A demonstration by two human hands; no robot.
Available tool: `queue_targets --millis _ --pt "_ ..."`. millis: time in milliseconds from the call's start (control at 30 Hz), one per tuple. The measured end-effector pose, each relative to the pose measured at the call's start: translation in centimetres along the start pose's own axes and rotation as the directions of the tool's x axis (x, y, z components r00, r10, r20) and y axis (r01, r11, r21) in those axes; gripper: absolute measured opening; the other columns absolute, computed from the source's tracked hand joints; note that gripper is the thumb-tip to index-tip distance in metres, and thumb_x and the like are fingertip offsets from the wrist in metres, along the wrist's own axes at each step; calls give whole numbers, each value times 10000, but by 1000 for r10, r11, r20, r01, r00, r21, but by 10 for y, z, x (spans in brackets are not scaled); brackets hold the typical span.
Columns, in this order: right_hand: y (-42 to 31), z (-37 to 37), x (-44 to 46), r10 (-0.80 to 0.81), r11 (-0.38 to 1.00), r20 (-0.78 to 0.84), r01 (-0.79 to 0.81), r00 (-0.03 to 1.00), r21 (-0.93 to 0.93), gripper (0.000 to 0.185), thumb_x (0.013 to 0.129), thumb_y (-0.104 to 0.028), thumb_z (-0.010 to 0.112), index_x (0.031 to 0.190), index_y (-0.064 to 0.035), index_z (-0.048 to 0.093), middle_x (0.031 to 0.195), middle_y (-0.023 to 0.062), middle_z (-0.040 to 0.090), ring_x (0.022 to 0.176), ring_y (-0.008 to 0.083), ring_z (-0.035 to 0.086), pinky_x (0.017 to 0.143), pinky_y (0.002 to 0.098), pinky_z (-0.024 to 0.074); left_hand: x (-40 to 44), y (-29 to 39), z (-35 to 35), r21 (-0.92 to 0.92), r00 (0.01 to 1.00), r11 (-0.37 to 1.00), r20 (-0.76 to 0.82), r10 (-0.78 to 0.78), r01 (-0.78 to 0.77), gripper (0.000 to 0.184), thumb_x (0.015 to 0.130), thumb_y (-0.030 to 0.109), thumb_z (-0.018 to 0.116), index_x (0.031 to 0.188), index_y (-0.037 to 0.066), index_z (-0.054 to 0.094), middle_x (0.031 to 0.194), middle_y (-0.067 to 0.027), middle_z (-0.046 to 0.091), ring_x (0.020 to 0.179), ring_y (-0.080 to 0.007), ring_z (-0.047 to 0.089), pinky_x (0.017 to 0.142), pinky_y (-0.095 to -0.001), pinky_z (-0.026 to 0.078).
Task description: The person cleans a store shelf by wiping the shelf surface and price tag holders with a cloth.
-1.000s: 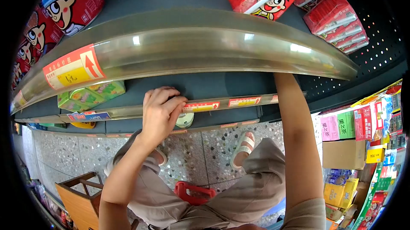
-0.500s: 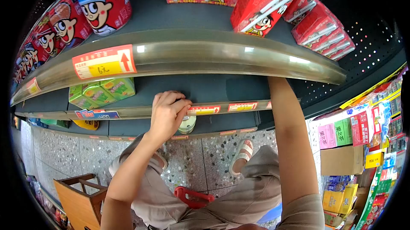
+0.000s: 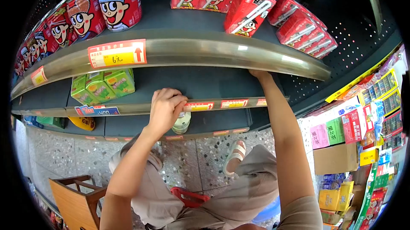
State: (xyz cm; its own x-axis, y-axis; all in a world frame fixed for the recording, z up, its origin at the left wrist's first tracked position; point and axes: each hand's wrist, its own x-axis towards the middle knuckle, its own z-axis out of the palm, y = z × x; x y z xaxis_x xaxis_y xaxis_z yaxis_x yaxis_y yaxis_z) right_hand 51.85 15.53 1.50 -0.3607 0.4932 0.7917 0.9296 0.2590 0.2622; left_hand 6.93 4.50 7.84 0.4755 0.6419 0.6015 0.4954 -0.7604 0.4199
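My left hand (image 3: 165, 107) is at the front edge of the middle shelf (image 3: 205, 80), its fingers curled together over the price strip (image 3: 230, 103). Just below that hand, a clear bottle (image 3: 182, 123) with pale contents stands on the lower shelf, partly covered by the strip. My right hand (image 3: 259, 74) reaches in under the upper shelf; only the wrist and the base of the hand show, and the fingers are hidden behind the upper shelf's curved rail (image 3: 200, 53). Green drink cartons (image 3: 102, 85) stand on the middle shelf to the left.
Red cans (image 3: 119, 6) and red drink cartons with straws (image 3: 250, 12) fill parts of the upper shelf. A yellow item (image 3: 82, 122) lies low on the left. A wooden stool (image 3: 77, 198) and a red plastic object (image 3: 190, 196) are near my legs. Packaged goods (image 3: 335, 132) line the right.
My right hand has drawn back slightly toward the front, so its base now shows below the rail. My left hand stays at the shelf edge. The view has shifted a little.
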Motion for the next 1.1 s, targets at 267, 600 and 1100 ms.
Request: queue_targets --millis 267,600,1100 --pt "-48 -76 19 231 907 564 -385 793 170 340 820 -67 618 1155 -113 655 1202 175 606 1118 385 552 973 422 436 -2 -1 1 1 999 1000 -34 11 -11 91 767 106 700 848 66 713 890 -56 643 888 -246 589 818 -375 410" --pt "-76 -134 28 110 897 621 -347 776 275 361 791 -11 606 1134 -105 667 1126 148 646 1003 363 618 892 400 502 -4 0 1 -13 999 1000 -42 -11 11 90 766 103 709 844 59 720 877 -52 652 874 -245 592 814 -374 416" --pt "-73 -109 26 268 863 616 -469 741 188 277 810 -63 616 1077 -87 688 1039 203 657 938 397 620 865 457 503 -2 -1 3 -18 999 1000 -29 -20 19 87 757 96 705 832 56 721 865 -46 653 853 -235 595 807 -370 416"
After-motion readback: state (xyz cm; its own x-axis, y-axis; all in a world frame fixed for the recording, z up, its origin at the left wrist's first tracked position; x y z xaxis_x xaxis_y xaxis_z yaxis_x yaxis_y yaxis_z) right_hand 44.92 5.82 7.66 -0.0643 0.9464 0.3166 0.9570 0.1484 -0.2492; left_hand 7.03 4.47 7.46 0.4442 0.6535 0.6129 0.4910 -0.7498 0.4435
